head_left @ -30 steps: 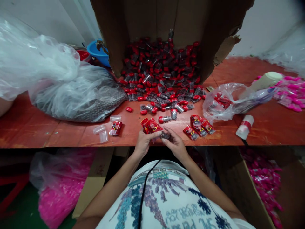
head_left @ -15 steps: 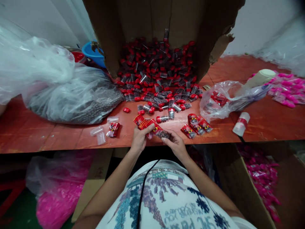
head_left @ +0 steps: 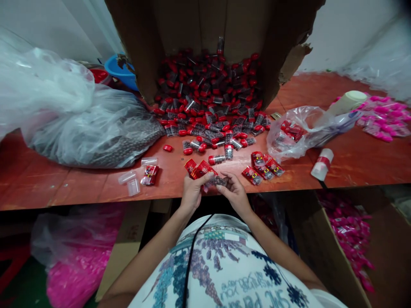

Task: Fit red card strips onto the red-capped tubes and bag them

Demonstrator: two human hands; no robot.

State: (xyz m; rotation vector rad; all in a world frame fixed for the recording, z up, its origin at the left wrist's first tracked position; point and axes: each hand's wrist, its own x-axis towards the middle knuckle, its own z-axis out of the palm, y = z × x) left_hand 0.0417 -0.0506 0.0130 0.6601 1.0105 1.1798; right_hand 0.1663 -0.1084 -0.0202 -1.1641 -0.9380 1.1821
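Observation:
At the table's front edge, my left hand is closed with its thumb over several fanned red printed cards. My right hand pinches a small clear piece filled with dark balls; whether it is a tube or a packet is hard to tell. Its left end meets my left fingers, just below the cards. Right of my hands lie several red packets with dark balls showing. A red-capped clear tube lies just beyond them. To the left is a stack of red cards.
A torn cardboard box lies open at the back, red-capped tubes spilling out. Left stands a plastic bag of dark balls, with empty clear tubes nearer. A clear bag of red packets and a white roll are right.
The red cards in my left hand have turned more upright and fanned apart. The piece with dark balls now shows below them, no longer in line with a red card. The view has shifted slightly.

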